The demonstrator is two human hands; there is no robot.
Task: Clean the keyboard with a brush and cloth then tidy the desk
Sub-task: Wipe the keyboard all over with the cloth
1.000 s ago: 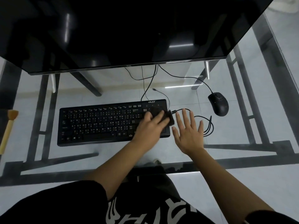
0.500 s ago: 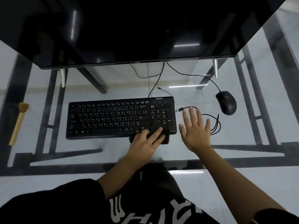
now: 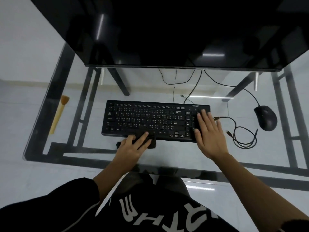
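A black keyboard (image 3: 150, 119) lies across the middle of the glass desk (image 3: 167, 156). My left hand (image 3: 132, 146) presses a dark cloth (image 3: 151, 143) with straight fingers onto the keyboard's front edge, near the space bar. My right hand (image 3: 209, 133) lies flat and spread on the keyboard's right end, over the number pad. A brush (image 3: 59, 114) with a pale wooden handle and orange bristles lies at the desk's far left edge, away from both hands.
A large dark monitor (image 3: 167, 30) overhangs the back of the desk. A black mouse (image 3: 265, 118) sits at the right, with a coiled black cable (image 3: 242, 136) between it and the keyboard. Thin wires (image 3: 192, 84) run back under the monitor.
My left hand has slid the cloth leftward along the keyboard, from the number pad to the space bar area. My right hand moved from the glass onto the keyboard's right end.
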